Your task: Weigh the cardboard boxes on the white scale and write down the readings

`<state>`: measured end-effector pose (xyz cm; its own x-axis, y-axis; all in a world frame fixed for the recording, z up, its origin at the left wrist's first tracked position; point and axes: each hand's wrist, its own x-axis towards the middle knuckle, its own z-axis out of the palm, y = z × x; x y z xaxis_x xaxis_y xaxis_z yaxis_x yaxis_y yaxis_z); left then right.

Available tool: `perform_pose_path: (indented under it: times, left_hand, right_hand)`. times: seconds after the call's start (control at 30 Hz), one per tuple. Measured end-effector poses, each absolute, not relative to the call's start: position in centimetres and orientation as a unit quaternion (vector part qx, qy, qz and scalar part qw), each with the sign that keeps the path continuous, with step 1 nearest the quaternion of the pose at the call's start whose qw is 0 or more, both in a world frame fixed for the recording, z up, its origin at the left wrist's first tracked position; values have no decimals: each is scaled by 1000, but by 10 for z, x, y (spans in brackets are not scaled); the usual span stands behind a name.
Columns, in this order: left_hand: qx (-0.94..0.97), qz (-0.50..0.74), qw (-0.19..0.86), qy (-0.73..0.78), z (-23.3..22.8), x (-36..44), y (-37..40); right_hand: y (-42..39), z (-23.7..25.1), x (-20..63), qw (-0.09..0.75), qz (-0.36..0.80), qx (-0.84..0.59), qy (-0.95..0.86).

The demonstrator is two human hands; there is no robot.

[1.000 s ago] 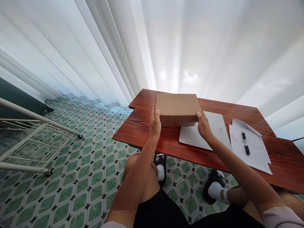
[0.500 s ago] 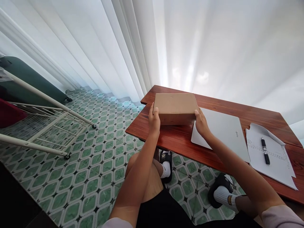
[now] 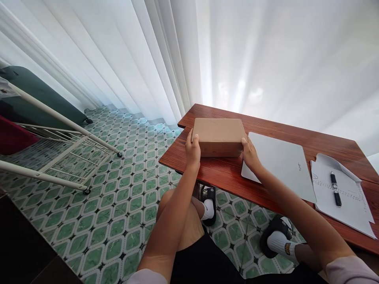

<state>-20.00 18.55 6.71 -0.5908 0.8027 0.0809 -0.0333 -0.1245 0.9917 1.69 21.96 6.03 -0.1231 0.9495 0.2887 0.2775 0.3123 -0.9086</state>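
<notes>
A closed brown cardboard box [image 3: 218, 135] rests on the left end of a reddish wooden table [image 3: 225, 173]. My left hand [image 3: 193, 149] grips the box's left side. On the opposite side, my right hand [image 3: 250, 154] holds its right end. The box sits just left of a closed white laptop [image 3: 281, 163] and no longer overlaps it.
Right of the laptop lie white papers [image 3: 343, 193] with a black pen [image 3: 335, 188] on top. White curtains hang behind the table. A white metal rack [image 3: 56, 150] stands on the green patterned floor tiles at left, with a dark green case [image 3: 38, 98] behind it.
Both hands have slid the box leftward off the laptop onto the bare wood. The camera view has also turned left.
</notes>
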Motion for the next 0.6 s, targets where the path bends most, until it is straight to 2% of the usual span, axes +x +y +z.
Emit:
perform_pose_path:
  times: [0.47, 0.6]
  left_hand:
    - [276, 683, 341, 584, 74, -196, 184]
    - [288, 707, 297, 574, 76, -199, 187]
  right_hand:
    - [220, 50, 21, 448, 379, -470, -659]
    - [221, 45, 25, 438, 390, -471, -659]
